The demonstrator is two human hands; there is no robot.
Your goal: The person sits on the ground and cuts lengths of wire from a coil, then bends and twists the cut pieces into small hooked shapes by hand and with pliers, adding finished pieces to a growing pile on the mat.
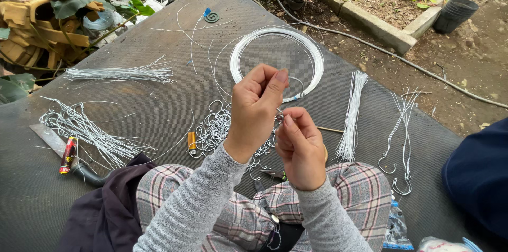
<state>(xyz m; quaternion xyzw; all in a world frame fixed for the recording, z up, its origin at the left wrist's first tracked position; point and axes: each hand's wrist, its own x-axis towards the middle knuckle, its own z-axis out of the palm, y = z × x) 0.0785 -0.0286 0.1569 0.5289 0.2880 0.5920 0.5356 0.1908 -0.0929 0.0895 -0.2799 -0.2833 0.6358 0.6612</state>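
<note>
Head view, looking down at a seated person in plaid trousers and grey sleeves, on a dark ribbed mat outdoors. Left hand raised in front of the body, fingers curled shut, thumb and forefinger pinched on a thin piece of wire that is mostly hidden between the hands. Right hand just below and beside it, fingers folded in, thumb tip pressed to the same wire; the two hands almost touch at the pinch point. Wire shape itself too small to make out.

On the mat directly beyond the hands: a heap of small bent wire hooks, with a small orange-capped object at its left edge. Further out, a coil of white wire lies flat. Right of the hands, a straight bundle of cut wires, and beyond it a few long wires with hooked ends. Left side: one loose bundle of cut lengths, a second splayed bundle nearer the knee, and a blade with a red patterned handle under its ends. Small green spiral at the far edge of the mat. Plastic bottle by the right knee. Dark blue sleeve of another person at the right frame edge. Black nursery pots and a hose on bare soil past the mat
</note>
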